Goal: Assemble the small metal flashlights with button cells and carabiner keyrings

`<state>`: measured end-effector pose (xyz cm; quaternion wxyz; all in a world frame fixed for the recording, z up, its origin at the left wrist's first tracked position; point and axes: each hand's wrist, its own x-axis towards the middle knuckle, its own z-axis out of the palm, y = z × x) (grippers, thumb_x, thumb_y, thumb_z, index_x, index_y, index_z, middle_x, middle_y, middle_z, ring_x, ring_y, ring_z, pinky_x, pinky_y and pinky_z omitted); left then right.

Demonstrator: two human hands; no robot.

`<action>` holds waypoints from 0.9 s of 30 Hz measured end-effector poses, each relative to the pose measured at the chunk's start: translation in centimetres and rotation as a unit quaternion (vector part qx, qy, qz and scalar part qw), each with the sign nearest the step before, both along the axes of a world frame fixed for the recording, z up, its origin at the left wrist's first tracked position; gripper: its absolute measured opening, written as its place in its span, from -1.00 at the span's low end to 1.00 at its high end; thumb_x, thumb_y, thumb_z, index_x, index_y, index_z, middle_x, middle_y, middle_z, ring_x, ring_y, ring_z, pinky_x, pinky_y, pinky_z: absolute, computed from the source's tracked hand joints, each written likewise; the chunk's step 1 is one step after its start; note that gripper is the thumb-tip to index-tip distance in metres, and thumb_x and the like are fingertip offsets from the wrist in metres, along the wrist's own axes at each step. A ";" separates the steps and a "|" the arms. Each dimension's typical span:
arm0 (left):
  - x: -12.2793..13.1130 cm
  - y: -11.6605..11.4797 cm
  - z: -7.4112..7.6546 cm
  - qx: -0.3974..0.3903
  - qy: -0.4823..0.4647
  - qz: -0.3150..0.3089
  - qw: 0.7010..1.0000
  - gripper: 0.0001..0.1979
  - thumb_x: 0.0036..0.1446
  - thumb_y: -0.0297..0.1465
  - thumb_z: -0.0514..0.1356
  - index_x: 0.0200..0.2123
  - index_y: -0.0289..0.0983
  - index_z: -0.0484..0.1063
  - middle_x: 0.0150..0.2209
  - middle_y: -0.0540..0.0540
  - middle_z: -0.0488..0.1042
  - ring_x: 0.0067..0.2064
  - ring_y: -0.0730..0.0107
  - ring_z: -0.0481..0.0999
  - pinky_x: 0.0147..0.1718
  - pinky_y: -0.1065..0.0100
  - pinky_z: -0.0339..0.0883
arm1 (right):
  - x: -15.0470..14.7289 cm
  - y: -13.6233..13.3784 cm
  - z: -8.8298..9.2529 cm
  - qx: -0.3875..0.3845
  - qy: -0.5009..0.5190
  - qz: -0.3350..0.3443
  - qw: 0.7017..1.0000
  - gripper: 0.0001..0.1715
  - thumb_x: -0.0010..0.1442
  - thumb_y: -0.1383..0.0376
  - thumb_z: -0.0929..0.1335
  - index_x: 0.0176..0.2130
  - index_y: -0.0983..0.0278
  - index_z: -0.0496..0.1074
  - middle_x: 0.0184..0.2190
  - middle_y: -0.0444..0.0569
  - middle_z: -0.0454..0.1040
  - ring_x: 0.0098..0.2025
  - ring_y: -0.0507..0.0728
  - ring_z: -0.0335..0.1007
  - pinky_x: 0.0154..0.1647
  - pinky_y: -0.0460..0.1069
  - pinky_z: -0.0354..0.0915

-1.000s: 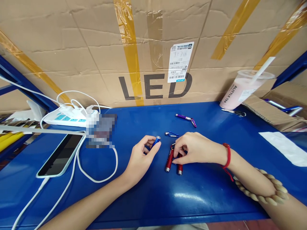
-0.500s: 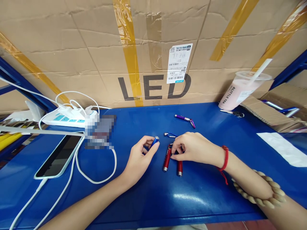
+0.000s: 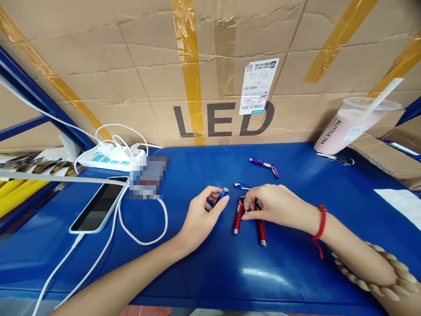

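My left hand point(image 3: 206, 217) pinches a short blue metal tube point(image 3: 222, 194) by its sides, silver end up. To its right, my right hand point(image 3: 268, 204) is closed by two red penlights; what its fingertips hold is too small to tell. The left red penlight point(image 3: 237, 219) lies beside those fingertips, and the other red penlight point(image 3: 262, 232) lies partly under the hand. A blue clip with a silver end point(image 3: 242, 186) lies just behind my right hand. Farther back rests a purple penlight point(image 3: 261, 162) with its purple clip.
On the blue table point(image 3: 210, 281), a phone point(image 3: 97, 208), white cables and a white power strip point(image 3: 108, 159) occupy the left. A tilted drink cup point(image 3: 350, 127), keys point(image 3: 338, 159) and white paper point(image 3: 399, 206) are at the right. A large cardboard box point(image 3: 148, 79) stands behind.
The view has shifted, so everything appears farther right. The gap between the two red penlights has widened, with the right one moved away from the left one. My left hand still holds the blue tube.
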<state>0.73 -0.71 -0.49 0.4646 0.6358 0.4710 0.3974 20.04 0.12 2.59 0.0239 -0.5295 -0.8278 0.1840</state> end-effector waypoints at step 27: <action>-0.1 -0.5 0.3 -0.022 -0.010 -0.065 0.998 -0.80 0.15 -0.29 0.12 -0.25 -0.27 0.42 -0.39 -0.04 0.47 -0.37 0.42 0.42 -0.41 0.45 0.25 | -1.4 -0.9 -0.6 0.139 0.351 0.037 0.925 -0.72 0.19 0.15 0.31 -0.27 0.22 0.57 -0.24 -0.01 0.52 -0.27 0.08 0.47 -0.26 -0.05 0.41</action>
